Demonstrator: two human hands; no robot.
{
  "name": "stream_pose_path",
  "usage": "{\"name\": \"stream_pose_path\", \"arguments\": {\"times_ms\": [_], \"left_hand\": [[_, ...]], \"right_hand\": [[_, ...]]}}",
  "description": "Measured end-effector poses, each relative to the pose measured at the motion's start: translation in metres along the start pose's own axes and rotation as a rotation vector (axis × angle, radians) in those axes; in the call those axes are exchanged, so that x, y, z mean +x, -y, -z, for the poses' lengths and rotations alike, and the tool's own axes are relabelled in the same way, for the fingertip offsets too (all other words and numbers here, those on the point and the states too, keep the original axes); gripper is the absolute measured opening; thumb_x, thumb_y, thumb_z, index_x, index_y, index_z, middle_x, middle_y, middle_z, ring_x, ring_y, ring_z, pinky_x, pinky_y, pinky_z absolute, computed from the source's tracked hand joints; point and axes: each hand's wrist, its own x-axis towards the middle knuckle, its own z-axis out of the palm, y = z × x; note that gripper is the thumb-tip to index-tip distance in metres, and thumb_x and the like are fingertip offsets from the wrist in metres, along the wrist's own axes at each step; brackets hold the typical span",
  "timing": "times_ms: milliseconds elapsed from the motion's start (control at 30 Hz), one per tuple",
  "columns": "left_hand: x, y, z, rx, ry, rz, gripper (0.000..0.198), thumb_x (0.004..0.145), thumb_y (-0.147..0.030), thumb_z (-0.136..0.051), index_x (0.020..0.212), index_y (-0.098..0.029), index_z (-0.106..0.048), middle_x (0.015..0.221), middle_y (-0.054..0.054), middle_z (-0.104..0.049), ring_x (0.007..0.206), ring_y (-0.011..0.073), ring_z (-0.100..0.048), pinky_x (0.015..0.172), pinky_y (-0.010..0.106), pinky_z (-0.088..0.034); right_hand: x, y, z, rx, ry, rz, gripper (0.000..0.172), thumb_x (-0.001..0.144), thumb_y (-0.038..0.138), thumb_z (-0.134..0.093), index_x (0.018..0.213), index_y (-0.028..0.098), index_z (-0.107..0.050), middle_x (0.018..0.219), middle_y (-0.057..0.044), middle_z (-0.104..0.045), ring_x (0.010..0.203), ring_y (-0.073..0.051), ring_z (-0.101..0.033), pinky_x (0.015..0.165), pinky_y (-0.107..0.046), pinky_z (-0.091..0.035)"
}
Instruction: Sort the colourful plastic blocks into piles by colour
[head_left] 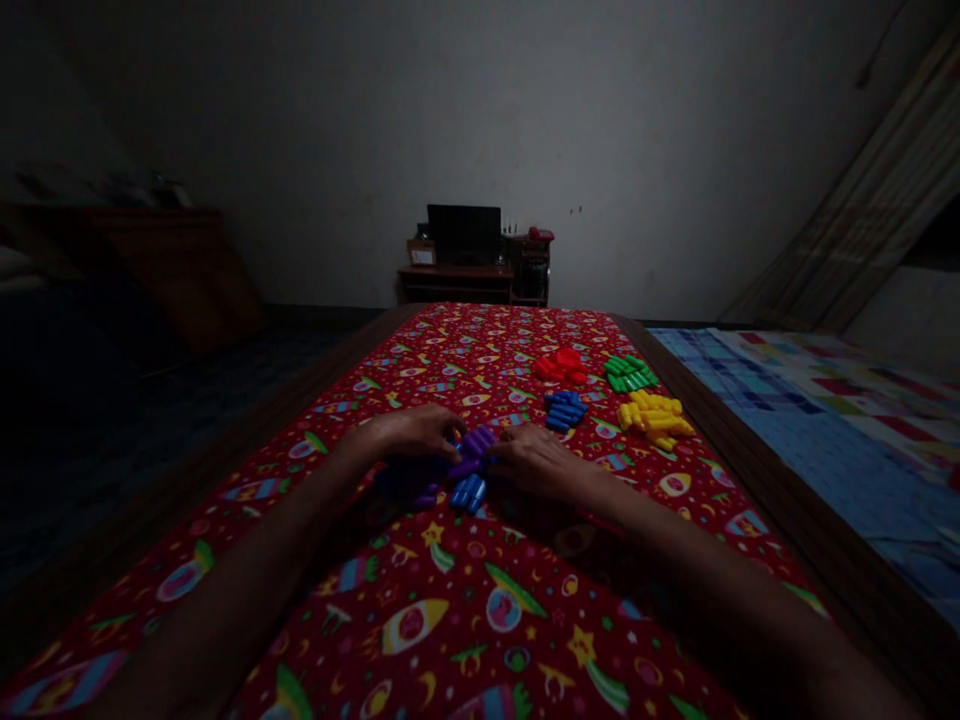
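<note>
Small purple plastic pieces (477,441), rounded and stubby, lie in a mixed pile between my two hands, with several blue ones (469,493) at its near side. My left hand (421,432) is over the pile's left part, its thumb and fingers curled closed. A bit of blue shows by its fingertips, but what they grip is hidden. From the right, my right hand (536,458) reaches in with fingers bunched together against the purple pieces. I cannot make out what those fingertips hold. More dark blue and purple pieces (420,490) lie in shadow under my left hand.
Sorted groups lie to the right: blue (565,410), red (561,366), green (630,374) and yellow (654,418) pieces. A red patterned cloth (480,620) covers the long surface. Beyond its far end, a dark screen (463,234) stands on a low desk.
</note>
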Motion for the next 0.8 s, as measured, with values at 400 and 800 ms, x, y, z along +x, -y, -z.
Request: {"name": "stream_pose_path", "arguments": {"times_ms": [400, 800], "left_hand": [[0.003, -0.003, 0.007, -0.071, -0.216, -0.047, 0.040, 0.068, -0.035, -0.067, 0.106, -0.025, -0.071, 0.084, -0.001, -0.072, 0.078, 0.0176, -0.064, 0.066, 0.020, -0.045], [0.002, -0.010, 0.006, -0.120, -0.324, -0.018, 0.043, 0.074, -0.042, -0.062, 0.110, -0.020, -0.069, 0.087, 0.003, -0.072, 0.078, 0.0193, -0.066, 0.066, 0.023, -0.048]], "right_hand": [[-0.011, 0.003, -0.020, 0.008, -0.148, -0.020, 0.033, 0.089, 0.035, -0.060, 0.116, 0.017, -0.058, 0.098, -0.011, -0.060, 0.087, -0.020, -0.053, 0.072, -0.029, -0.041], [-0.015, -0.068, 0.012, -0.071, -0.226, -0.301, 0.030, 0.087, 0.017, -0.054, 0.116, 0.015, -0.059, 0.103, -0.012, -0.060, 0.091, -0.021, -0.054, 0.078, -0.032, -0.043]]}}
